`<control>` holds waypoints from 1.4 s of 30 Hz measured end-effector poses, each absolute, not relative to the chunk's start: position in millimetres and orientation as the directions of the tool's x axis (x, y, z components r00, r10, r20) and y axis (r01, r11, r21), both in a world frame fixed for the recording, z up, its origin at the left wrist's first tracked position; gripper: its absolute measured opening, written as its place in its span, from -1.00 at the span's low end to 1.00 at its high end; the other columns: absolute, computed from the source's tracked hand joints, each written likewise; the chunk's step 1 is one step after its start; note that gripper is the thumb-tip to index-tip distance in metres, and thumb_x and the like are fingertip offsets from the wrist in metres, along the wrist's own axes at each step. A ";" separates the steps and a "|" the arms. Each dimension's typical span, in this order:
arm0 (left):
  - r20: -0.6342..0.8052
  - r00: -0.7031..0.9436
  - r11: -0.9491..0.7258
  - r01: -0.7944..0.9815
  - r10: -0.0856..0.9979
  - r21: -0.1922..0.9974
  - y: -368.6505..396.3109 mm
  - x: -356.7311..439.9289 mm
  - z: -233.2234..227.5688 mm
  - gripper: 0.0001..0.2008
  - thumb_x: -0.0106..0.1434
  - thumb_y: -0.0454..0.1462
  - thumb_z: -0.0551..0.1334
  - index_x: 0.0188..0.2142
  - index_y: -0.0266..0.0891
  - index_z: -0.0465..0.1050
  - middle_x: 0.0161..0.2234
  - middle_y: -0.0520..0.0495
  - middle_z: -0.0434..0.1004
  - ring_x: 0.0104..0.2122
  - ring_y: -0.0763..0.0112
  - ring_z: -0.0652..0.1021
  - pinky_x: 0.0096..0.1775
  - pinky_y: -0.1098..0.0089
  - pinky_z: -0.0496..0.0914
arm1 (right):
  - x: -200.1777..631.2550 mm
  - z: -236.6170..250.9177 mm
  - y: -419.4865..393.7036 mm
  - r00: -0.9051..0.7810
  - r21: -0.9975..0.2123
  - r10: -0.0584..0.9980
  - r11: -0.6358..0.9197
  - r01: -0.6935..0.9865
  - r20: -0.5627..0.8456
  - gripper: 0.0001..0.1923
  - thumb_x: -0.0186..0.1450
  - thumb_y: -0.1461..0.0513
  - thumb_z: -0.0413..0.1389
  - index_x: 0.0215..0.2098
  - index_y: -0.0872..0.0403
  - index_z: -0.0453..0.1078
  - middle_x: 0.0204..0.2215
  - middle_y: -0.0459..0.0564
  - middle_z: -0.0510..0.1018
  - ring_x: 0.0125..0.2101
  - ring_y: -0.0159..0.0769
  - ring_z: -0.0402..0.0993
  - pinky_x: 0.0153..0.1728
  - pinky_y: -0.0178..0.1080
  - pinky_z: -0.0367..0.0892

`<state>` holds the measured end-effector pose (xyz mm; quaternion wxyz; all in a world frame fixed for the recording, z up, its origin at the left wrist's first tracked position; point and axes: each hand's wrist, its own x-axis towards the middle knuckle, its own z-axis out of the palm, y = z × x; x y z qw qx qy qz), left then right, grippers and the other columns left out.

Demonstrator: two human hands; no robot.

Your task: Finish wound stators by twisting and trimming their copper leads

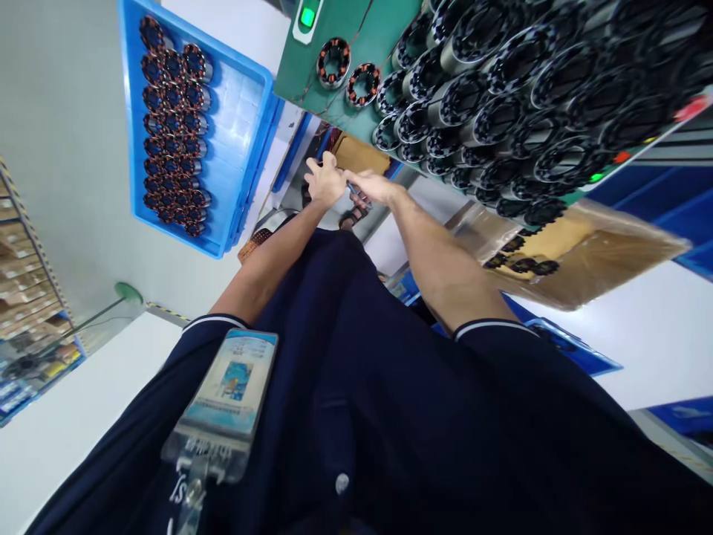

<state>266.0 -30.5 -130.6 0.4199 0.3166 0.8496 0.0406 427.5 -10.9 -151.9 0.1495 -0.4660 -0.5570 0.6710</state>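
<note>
Both my arms reach out below the bench edge and my hands meet there. My left hand (323,180) shows its back with the fingers curled, so what it grips is hidden. Touching it, my right hand (372,186) pinches a small dark thin object (356,193) between the two hands. Just above them, two copper-wound stators (333,61) lie on the green bench top (384,30). Beside these is a dense pile of black-and-silver round motor parts (501,104).
A blue crate (234,141) at the left holds rows of copper-wound stators (172,126). At the right, a plastic-lined cardboard box (590,260) holds a few dark parts. A green-lit switch (307,18) is at the top, shelving (27,297) far left. My dark shirt and badge (228,394) fill the foreground.
</note>
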 end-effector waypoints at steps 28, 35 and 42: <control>-0.209 0.219 0.265 -0.269 0.953 0.926 -132.6 249.1 149.8 -0.39 0.77 0.31 0.32 0.54 0.11 0.62 0.48 -0.18 0.68 0.55 -0.12 0.69 0.49 -0.03 0.71 | 497.8 138.2 -53.9 -0.643 -0.929 0.686 0.350 -0.120 0.342 -0.54 0.73 -0.15 0.46 -0.05 0.04 0.65 -0.30 -0.16 0.56 -0.36 -0.39 0.39 -0.21 -0.27 0.34; -0.363 0.247 0.439 -0.532 0.898 0.724 -126.9 273.4 189.3 -0.47 0.63 0.22 0.56 0.39 0.15 0.63 0.33 -0.08 0.82 0.57 -0.17 0.72 0.46 -0.10 0.77 | 506.9 154.5 -63.7 -0.546 -0.862 0.705 0.503 -0.065 0.453 -0.68 0.79 -0.06 0.41 0.11 0.01 0.74 -0.23 -0.13 0.65 -0.28 -0.38 0.60 -0.16 -0.30 0.49; -0.447 0.245 0.499 -0.584 0.860 0.640 -124.1 284.8 197.9 -0.41 0.54 0.19 0.68 0.32 0.02 0.64 0.28 -0.18 0.81 0.44 -0.23 0.79 0.35 -0.16 0.80 | 514.5 167.8 -72.6 -0.538 -0.858 0.743 0.510 0.068 0.399 -0.65 0.79 -0.10 0.41 0.24 -0.02 0.77 -0.09 -0.05 0.81 -0.17 -0.28 0.80 -0.09 -0.26 0.65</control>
